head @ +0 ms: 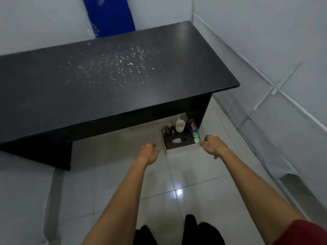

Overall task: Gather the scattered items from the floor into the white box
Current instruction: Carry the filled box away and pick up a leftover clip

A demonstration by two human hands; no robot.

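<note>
White-walled room with a glossy tiled floor (194, 174); a black tabletop (106, 85), flecked with pale specks, spans the upper view.

The white box (182, 149) sits on the floor, tucked under the right end of the tabletop. It already holds a stack of white cups (180, 126), coloured packets (192, 125) and a brown flat box (177, 141). Only its near half is open to access from above.

Hazards, as judged from this position:
- The green pack (196, 137) hangs over the right near corner of the white box, not its centre. Released here, it may strike the rim and fall outside onto the tiles.
- The tabletop edge overhangs the far half of the box. A reach further in may knock the forearm against it.
- The stacked cups stand upright and look light. A dropped item could topple them.

Grip state:
- Right grip (213, 145): the fingertips (201, 142) pinch the near end of the green pack, with the remaining fingers loosely bent. The hold is narrow and at one end only, so the pack can swing.
- Left grip (147, 152): loosely curled, holding nothing, just beside the left wall of the box and apart from it.
</note>
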